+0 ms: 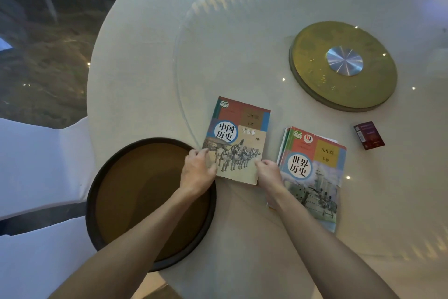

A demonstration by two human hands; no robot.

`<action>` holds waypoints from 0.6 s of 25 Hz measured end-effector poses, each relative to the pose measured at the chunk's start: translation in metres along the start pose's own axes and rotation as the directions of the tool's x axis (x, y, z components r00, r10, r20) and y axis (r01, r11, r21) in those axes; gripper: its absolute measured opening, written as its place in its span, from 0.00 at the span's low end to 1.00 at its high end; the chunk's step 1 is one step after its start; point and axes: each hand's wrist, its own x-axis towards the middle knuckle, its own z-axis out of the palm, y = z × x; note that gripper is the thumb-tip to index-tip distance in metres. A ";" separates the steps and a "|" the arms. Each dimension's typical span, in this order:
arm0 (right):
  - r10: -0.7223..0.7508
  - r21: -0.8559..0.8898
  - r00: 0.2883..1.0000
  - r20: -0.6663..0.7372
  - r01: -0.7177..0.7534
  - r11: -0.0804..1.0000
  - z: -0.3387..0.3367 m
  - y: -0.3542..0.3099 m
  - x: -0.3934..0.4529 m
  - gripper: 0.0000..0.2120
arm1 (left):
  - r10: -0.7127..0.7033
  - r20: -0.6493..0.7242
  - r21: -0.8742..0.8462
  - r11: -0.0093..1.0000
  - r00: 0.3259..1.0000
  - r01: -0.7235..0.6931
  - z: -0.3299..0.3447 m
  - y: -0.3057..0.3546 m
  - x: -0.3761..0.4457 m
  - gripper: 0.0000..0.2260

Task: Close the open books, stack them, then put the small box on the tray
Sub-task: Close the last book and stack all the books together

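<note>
A closed history book with horses on its cover (238, 138) lies on the table near the middle. My left hand (197, 170) grips its lower left corner and my right hand (269, 174) grips its lower right corner. To the right lies a closed world history book (315, 177) on top of other books whose edges show beneath it. A small dark red box (369, 135) sits further right on the glass. The round dark tray (121, 160) with a brown inside lies at the left, under my left forearm.
A glass turntable (242, 44) covers the round white-clothed table, with a gold disc hub (343, 66) at the back right. White-covered chairs (36, 165) stand at the left. Dark patterned floor lies beyond.
</note>
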 end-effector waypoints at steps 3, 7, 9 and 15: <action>-0.066 -0.294 0.993 -0.103 0.033 0.955 0.008 0.005 -0.001 0.10 | -0.110 0.019 -0.050 0.993 0.994 0.110 -0.004 0.002 0.008 0.23; -0.130 -0.376 0.985 -0.116 0.078 0.923 0.010 0.003 -0.008 0.13 | -0.141 0.036 -0.239 0.960 0.989 0.146 -0.014 0.009 0.016 0.22; -0.139 -0.386 0.989 -0.057 0.107 0.916 0.002 0.000 -0.011 0.09 | -0.119 0.130 -0.397 0.904 0.984 0.161 -0.020 0.013 0.018 0.15; -0.052 -0.290 0.996 0.077 0.073 0.954 -0.027 -0.001 -0.028 0.16 | -0.116 0.225 -0.634 0.737 0.967 0.236 -0.037 0.050 0.003 0.07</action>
